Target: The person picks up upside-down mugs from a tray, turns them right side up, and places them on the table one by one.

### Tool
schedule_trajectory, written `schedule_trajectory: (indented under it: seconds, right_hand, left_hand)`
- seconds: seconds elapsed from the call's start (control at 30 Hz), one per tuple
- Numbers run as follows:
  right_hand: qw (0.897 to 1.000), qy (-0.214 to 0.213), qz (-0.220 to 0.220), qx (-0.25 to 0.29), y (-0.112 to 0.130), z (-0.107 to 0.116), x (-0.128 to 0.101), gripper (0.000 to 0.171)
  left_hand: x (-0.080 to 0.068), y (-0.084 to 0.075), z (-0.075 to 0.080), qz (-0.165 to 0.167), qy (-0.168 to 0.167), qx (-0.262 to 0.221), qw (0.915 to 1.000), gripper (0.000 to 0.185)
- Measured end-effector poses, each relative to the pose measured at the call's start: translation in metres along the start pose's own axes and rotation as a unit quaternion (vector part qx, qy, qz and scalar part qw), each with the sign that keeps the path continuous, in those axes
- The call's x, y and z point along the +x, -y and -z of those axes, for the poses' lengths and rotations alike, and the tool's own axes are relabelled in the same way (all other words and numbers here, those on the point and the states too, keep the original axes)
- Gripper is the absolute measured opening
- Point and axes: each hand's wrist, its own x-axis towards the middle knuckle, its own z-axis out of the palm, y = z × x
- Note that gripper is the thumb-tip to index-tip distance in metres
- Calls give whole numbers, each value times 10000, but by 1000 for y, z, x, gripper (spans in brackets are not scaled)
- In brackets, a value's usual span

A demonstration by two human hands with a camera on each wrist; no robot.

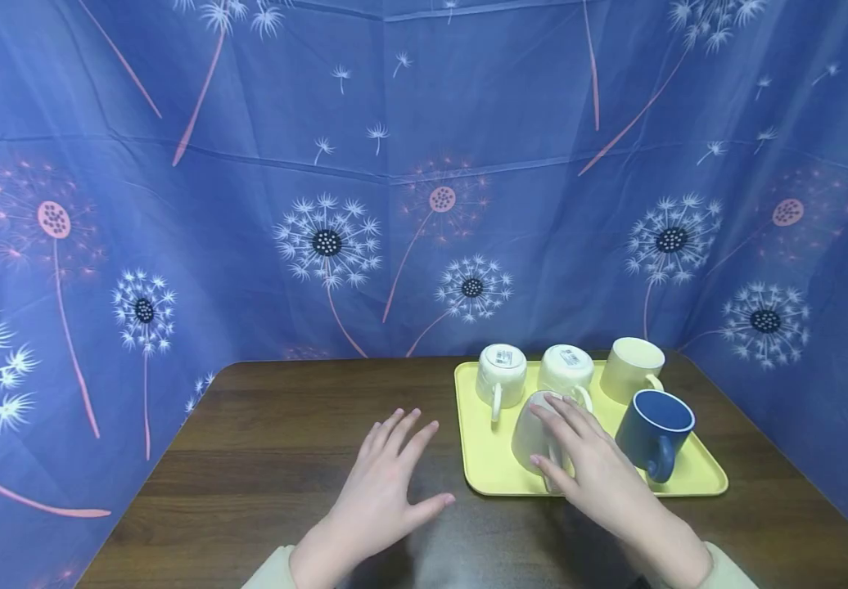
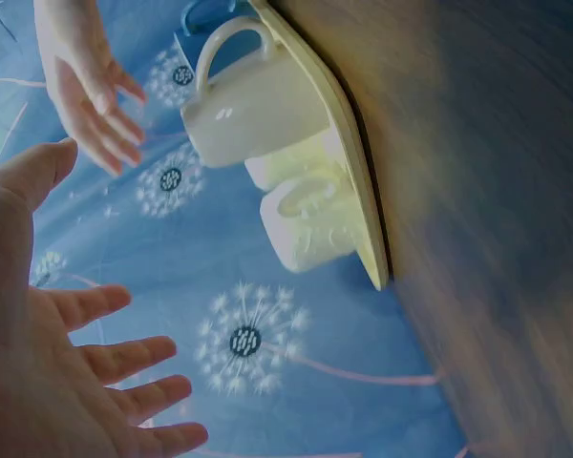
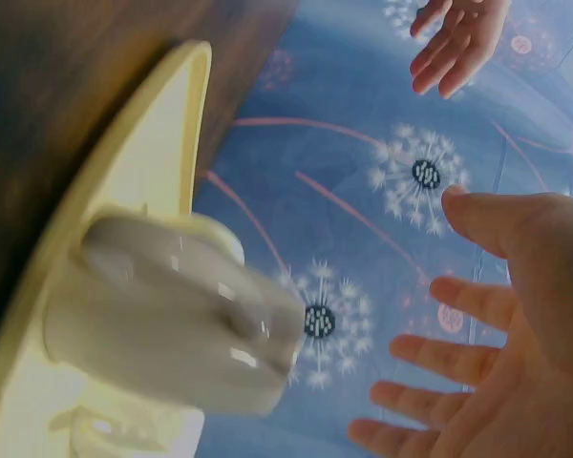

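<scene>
Nearest, left hand (image 1: 383,478): shown with fingers spread and straight above the dark wooden surface (image 1: 262,458), nothing grasped; the grip is released. It is seen just left of the yellow tray (image 1: 689,483), apart from it.
Right hand (image 1: 589,466): shown over the near part of the tray, fingers extended toward the upturned cream mug (image 1: 530,438). In the head view the fingertips appear to lie on its base and side; in the right wrist view the palm is seen open and apart from the mug (image 3: 172,324), so contact cannot be told. The grip is released, nothing enclosed.
Upturned cream mug: placed rim-down on the near left part of the tray, handle toward the viewer, partly covered by the right hand.
Blue mug (image 1: 656,429): set upright on the near right part of the tray, white-rimmed, handle toward the viewer, just right of the right hand.
Far row: two white mugs, one at left (image 1: 501,376) and one at middle (image 1: 567,370), are placed rim-down, labels visible on their bases; a pale yellow mug (image 1: 633,368) is set at the right.
Tray: laid on the right half of the surface.
Backdrop: blue dandelion-print cloth (image 1: 321,204) is hung behind and beside the surface.
</scene>
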Motion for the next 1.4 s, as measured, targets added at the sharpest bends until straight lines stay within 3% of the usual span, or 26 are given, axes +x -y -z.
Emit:
schedule_trajectory:
  seconds: [0.3, 0.53, 0.87, 1.13, 1.4]
  right_hand:
    - [9979, 82, 627, -111, -26, 10, 13, 62]
    - [9955, -61, 915, -223, -38, 11, 15, 54]
    - [9991, -171, 377, -54, -44, -1, -5, 40]
    - [9994, 9, -68, 342, -52, -22, -17, 22]
    - [9886, 398, -932, 1113, -51, -29, -19, 13]
  left_hand:
    - [18, -19, -28, -223, 76, -736, 9970, 79]
    - [26, -36, -51, -507, 87, -929, 9944, 74]
    - [35, -48, -71, -634, 287, -947, 9931, 73]
    - [38, -50, -77, -661, 370, -983, 9923, 71]
    - [41, -54, -76, -689, 514, -865, 9925, 71]
